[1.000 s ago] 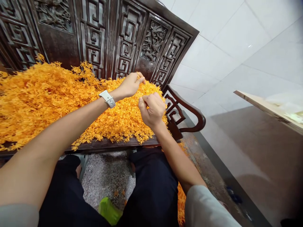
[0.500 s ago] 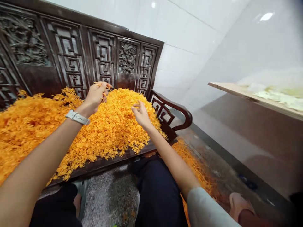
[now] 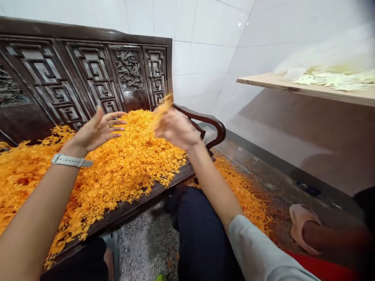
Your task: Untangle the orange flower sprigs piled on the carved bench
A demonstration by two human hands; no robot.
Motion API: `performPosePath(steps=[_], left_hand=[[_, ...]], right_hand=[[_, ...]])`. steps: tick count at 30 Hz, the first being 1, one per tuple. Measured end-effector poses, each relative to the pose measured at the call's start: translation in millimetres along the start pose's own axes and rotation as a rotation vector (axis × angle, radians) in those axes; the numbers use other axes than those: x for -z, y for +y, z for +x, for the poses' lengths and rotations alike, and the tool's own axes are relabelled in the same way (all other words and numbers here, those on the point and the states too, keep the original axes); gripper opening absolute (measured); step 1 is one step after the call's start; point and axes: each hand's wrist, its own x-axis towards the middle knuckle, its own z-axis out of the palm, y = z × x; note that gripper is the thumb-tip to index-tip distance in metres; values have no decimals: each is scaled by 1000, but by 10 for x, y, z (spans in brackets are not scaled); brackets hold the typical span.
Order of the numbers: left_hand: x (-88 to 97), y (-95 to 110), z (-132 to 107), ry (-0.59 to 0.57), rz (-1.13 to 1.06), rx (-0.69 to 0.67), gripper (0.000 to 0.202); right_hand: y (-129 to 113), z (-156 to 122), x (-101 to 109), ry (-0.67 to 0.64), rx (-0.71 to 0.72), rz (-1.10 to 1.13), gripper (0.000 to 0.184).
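A slim orange bunch (image 3: 162, 112) stuck up from the fingers of the right hand (image 3: 178, 130), which were curled closed around it. Blur smeared both, so the number of strands could not be told; the bunch looked thin and streaked, its upper tip above the fingers and its lower part slanting down to their left. The fingers of the left hand (image 3: 95, 132) were spread apart, thumb raised, tips pointing toward the right hand. A watch (image 3: 70, 160) with a pale band circled the wrist behind them.

Below and between both sets of fingers spread a heap (image 3: 131, 168) of bright orange pieces, frilly and branching at the tips, densely tangled, deeper red-orange in the hollows. It lay on a dark, glossy wooden bench (image 3: 146, 201), whose front edge ran below the fingers. Beyond the fingertips rose the backrest (image 3: 136, 99), with carved panels and square-scroll lattice; the curved armrest (image 3: 218, 128) stood just right of the right-hand fingers.

Past these was a white tiled wall (image 3: 202, 58). Well to the right of the fingers, a board (image 3: 263, 82) bore pale pieces (image 3: 336, 80). Lower right, a pile of orange strands (image 3: 240, 183) covered part of the floor (image 3: 143, 242), near another person's foot in a pinkish slipper (image 3: 303, 226).
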Motion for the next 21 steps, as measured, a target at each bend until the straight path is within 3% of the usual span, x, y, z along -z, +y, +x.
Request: performPosePath(steps=[1, 3, 4, 5, 6, 7, 10, 11, 14, 17, 21], left_hand=[[95, 28, -27, 23, -81, 2, 86], [219, 51, -61, 95, -214, 27, 81], [246, 44, -61, 143, -225, 43, 80], [252, 28, -48, 177, -219, 58, 79], [243, 3, -26, 191, -207, 72, 78], [222, -26, 5, 188, -199, 82, 76], [137, -120, 104, 136, -179, 100, 63], [115, -148, 131, 123, -155, 105, 60], [119, -223, 189, 60, 25, 94, 53], [255, -338, 244, 17, 334, 64, 50], [566, -678, 249, 185, 839, 78, 47]], right_hand=[[-247, -33, 22, -47, 60, 128, 43], [-583, -79, 128, -593, 44, 895, 54], [-651, -98, 199, -846, -46, 1055, 62], [-653, -121, 267, -993, -130, 1115, 68], [-600, -149, 325, -1038, -219, 1027, 73], [-508, -183, 364, -971, -306, 821, 77], [-150, -276, 333, -589, -533, 20, 90], [-41, -290, 280, -550, -602, -197, 92], [215, -276, 101, -691, -722, -614, 83], [403, -256, 38, -803, -780, -762, 74], [616, -273, 113, -795, -810, -816, 68]])
